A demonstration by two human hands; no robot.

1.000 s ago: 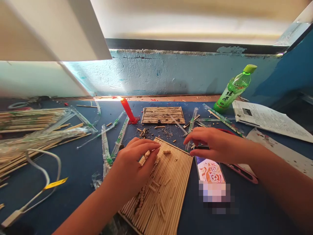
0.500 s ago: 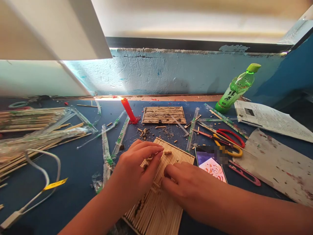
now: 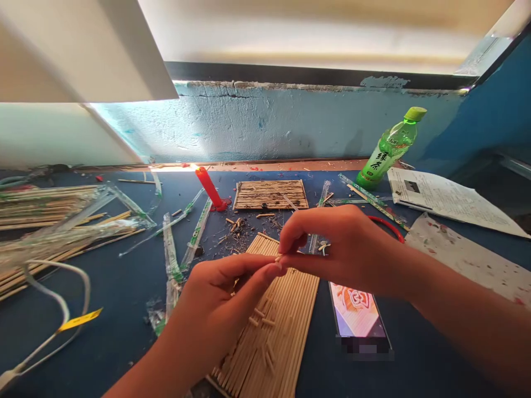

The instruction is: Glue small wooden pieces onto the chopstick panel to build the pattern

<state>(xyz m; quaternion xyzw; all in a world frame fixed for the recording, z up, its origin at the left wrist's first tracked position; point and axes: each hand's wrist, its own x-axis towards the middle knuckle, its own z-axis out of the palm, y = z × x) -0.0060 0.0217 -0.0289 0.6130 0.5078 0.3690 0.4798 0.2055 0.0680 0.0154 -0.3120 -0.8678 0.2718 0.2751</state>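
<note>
Left hand point(image 3: 219, 296) and right hand point(image 3: 354, 251) pinch closed on a tiny pale wooden piece point(image 3: 278, 258). A slip could drop it toward six o'clock.

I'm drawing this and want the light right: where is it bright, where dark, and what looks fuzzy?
Head view: glare beside the tip of the candle; head view: the blue wall darkens toward the far right; head view: blocky squares blur the lower edge of the phone, and the piece between the left hand and right hand is too tiny to tell.
</note>
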